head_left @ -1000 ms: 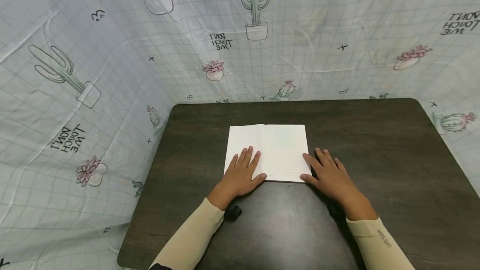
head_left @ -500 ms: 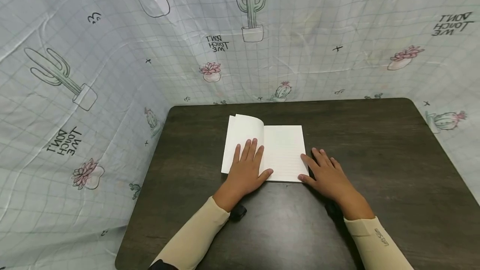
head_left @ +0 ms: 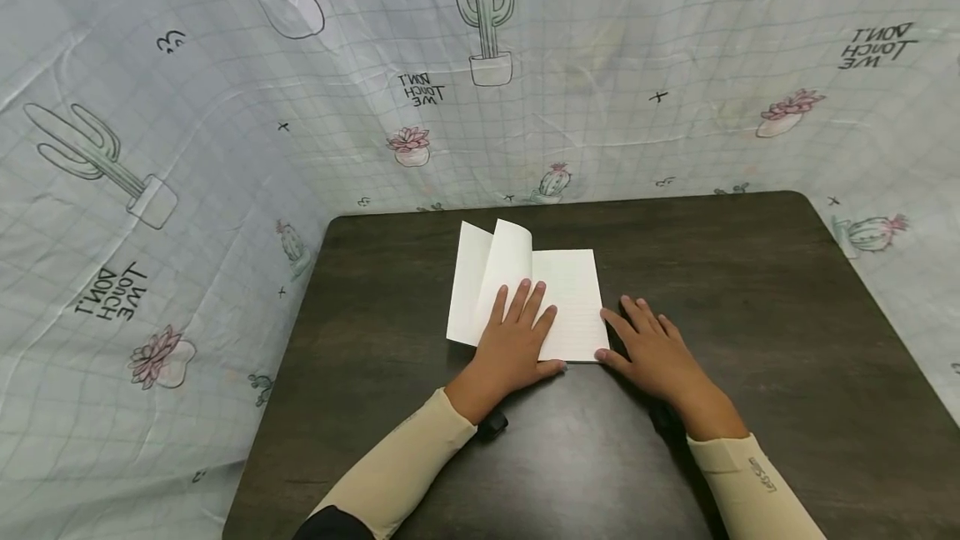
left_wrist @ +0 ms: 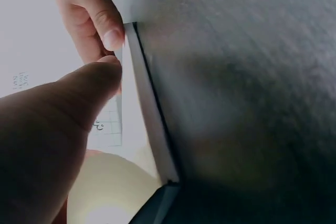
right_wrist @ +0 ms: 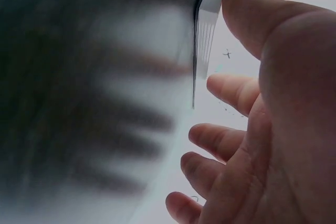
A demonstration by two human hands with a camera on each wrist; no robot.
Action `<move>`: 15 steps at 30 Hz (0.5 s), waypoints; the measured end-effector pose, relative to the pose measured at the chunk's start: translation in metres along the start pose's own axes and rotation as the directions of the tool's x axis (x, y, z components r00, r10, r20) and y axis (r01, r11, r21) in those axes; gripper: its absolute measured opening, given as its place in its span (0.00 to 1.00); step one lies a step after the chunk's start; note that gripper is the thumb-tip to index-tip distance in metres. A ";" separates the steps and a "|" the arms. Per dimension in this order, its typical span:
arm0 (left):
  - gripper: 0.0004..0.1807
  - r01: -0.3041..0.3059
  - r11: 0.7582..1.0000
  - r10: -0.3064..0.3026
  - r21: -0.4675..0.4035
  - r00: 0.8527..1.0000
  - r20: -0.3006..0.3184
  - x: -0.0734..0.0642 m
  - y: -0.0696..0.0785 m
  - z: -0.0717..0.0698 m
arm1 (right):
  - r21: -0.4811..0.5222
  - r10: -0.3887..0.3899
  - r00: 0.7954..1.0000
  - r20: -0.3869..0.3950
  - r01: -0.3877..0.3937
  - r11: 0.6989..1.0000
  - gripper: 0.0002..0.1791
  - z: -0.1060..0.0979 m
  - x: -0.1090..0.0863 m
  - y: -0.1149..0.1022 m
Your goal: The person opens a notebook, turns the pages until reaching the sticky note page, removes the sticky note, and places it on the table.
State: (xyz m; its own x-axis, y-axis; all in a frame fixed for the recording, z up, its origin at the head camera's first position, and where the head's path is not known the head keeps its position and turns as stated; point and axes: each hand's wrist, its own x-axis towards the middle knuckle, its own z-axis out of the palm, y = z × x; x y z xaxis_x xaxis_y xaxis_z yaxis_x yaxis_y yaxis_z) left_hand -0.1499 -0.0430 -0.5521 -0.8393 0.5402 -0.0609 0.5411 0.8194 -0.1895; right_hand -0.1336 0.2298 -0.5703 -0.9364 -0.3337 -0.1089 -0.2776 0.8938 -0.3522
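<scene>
An open notebook (head_left: pixel 570 294) with lined pages lies on the dark table. Its left side stands partly raised, with one curved leaf (head_left: pixel 504 261) lifted apart from the pages behind it. My left hand (head_left: pixel 510 352) lies flat over the middle and lower part of the notebook, fingers straight and spread. My right hand (head_left: pixel 654 357) rests beside the right edge, its thumb and index fingertips touching the page corner and side. In the left wrist view, the left thumb (left_wrist: pixel 68 108) is close to the notebook's edge (left_wrist: pixel 149 108). The right wrist view shows extended fingers (right_wrist: pixel 215 140) near the page block (right_wrist: pixel 207 30).
The dark wooden table (head_left: pixel 390 290) has rounded far corners. A white cloth (head_left: pixel 600 90) printed with cacti and a grid hangs behind it and along the sides. Dark wrist cameras (head_left: pixel 492 425) sit under the wrists.
The left hand has slid right across the notebook, from the left page toward the middle. The left-side leaves have risen and separated. The right hand has stayed nearly still.
</scene>
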 end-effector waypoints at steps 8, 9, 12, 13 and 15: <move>0.53 0.023 0.999 -0.022 0.048 1.000 -0.012 0.000 0.000 0.007 | 0.006 0.007 1.000 -0.008 -0.007 1.000 0.45 0.002 -0.001 0.003; 0.53 0.029 0.998 -0.028 0.050 0.999 -0.020 0.000 0.000 0.007 | 0.007 0.007 1.000 -0.009 -0.006 1.000 0.45 0.002 -0.002 0.003; 0.50 0.050 0.997 -0.048 0.051 0.998 -0.041 0.000 0.000 0.007 | 0.010 0.006 1.000 -0.013 -0.006 1.000 0.45 0.003 -0.002 0.004; 0.50 0.057 0.997 -0.055 0.051 0.997 -0.045 0.000 -0.001 0.007 | 0.011 0.007 1.000 -0.015 -0.006 1.000 0.45 0.003 -0.003 0.004; 0.50 0.066 0.996 -0.064 0.052 0.997 -0.045 -0.001 -0.001 0.006 | 0.013 0.006 1.000 -0.017 -0.006 1.000 0.44 0.003 -0.003 0.005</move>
State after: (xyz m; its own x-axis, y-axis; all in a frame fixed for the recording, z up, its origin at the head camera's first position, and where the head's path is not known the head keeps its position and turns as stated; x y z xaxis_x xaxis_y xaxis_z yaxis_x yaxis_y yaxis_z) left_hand -0.1499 -0.0452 -0.5581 -0.8691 0.4945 -0.0047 0.4806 0.8423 -0.2442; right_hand -0.1311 0.2342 -0.5744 -0.9416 -0.3230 -0.0951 -0.2693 0.8919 -0.3634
